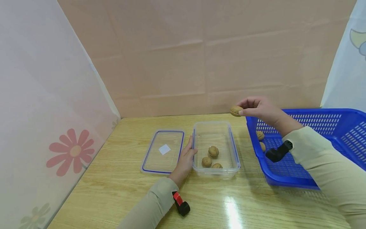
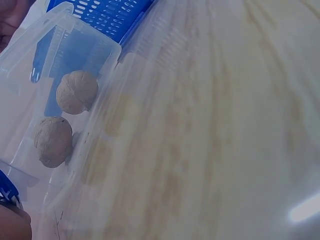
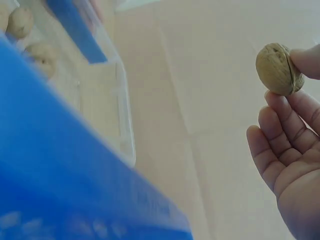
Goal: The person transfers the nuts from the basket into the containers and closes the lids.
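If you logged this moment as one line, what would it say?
right hand: pinches walnut in the air, beside blue basket | left hand: rests against clear container | container: three walnuts

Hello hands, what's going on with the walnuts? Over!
Right hand pinches walnut above table, between basket and clear box. Left hand steadies box. Nothing blocking.
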Motion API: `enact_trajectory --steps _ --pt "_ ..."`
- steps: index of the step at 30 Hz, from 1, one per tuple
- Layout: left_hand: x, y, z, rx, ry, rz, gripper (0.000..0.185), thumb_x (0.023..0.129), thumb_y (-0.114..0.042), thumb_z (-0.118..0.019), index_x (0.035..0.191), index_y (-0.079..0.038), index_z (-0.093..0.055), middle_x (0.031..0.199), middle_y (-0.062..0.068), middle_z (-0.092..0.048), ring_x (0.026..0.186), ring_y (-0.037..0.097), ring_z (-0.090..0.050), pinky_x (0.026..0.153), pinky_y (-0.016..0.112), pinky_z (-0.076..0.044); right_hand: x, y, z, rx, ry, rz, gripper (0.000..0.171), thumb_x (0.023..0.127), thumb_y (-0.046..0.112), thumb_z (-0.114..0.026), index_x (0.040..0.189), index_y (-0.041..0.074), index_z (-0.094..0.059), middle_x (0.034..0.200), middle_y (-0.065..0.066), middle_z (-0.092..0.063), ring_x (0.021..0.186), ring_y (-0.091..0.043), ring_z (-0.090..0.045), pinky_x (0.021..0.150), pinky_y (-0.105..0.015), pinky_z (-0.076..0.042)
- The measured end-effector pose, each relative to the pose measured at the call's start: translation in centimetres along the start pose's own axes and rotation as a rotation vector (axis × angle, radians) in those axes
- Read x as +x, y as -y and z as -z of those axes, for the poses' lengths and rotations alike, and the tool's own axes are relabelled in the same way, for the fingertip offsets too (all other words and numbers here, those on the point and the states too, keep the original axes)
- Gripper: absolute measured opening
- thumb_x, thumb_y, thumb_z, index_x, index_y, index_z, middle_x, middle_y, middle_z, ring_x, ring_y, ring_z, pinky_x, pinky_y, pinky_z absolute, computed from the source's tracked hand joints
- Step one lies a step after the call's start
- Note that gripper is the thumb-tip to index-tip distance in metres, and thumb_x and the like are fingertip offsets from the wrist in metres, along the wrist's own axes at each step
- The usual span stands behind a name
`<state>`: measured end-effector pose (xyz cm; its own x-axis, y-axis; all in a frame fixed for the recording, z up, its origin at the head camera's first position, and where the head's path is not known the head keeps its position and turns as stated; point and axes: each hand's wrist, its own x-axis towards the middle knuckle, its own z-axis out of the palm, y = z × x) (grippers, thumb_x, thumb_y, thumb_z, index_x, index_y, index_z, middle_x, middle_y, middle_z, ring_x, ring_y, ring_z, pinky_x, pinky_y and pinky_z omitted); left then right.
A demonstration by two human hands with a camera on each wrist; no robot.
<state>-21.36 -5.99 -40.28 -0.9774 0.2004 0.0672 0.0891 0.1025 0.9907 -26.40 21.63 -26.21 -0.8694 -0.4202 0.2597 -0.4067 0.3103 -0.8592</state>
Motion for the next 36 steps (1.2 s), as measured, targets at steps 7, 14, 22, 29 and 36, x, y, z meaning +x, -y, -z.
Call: enact_trajectory --steps 7,14,22,29,36 --pt "0.4 0.8 -0.2 0.012 -0.014 -0.011 0.058 0.096 -0.011 -0.033 0.149 -0.014 -0.01 0.156 0.004 -0.005 0.143 0.022 -0.002 0.116 0.041 -0.004 0.5 0.7 -1.7 0.129 0.049 0.065 0.022 0.086 -0.001 -0.059 0.097 0.016 -0.068 0.088 0.008 -0.067 0.083 -0.008 -0.061 0.077 -0.018 -0.049" --pt "0.3 0.8 -0.2 -0.001 0.004 -0.035 0.058 0.096 -0.01 -0.033 0.149 -0.01 -0.009 0.156 0.006 -0.003 0.143 0.023 -0.001 0.115 0.042 -0.003 1.0 1.1 -3.3 0.195 0.088 0.103 0.026 0.084 -0.005 -0.057 0.094 0.016 -0.069 0.086 0.006 -0.068 0.08 -0.008 -0.062 0.073 -0.02 -0.051" --pt "0.2 0.9 -0.2 0.005 -0.001 -0.043 0.058 0.096 -0.01 -0.033 0.148 -0.008 -0.009 0.156 0.007 -0.004 0.143 0.025 -0.001 0.115 0.042 -0.003 1.5 1.1 -4.7 0.171 0.118 0.09 0.02 0.083 -0.002 -0.059 0.095 0.012 -0.068 0.085 0.006 -0.068 0.079 -0.009 -0.062 0.072 -0.021 -0.052" --pt "0.0 0.3 -0.3 -0.002 -0.003 -0.033 0.058 0.095 -0.008 -0.033 0.148 -0.008 -0.01 0.155 0.009 -0.004 0.142 0.025 -0.002 0.115 0.043 -0.004 1.7 0.7 -5.9 0.121 0.139 0.074 0.018 0.082 0.0 -0.061 0.1 -0.005 -0.064 0.085 0.005 -0.067 0.079 -0.01 -0.062 0.072 -0.024 -0.052" --pt "0.3 0.8 -0.3 -0.01 -0.005 -0.042 0.058 0.095 -0.009 -0.033 0.148 -0.008 -0.009 0.156 0.008 -0.005 0.142 0.023 -0.003 0.115 0.042 -0.004 1.7 0.2 -6.8 0.087 0.158 0.048 0.025 0.082 0.0 -0.062 0.104 -0.01 -0.061 0.084 0.007 -0.066 0.079 -0.009 -0.062 0.07 -0.025 -0.053"
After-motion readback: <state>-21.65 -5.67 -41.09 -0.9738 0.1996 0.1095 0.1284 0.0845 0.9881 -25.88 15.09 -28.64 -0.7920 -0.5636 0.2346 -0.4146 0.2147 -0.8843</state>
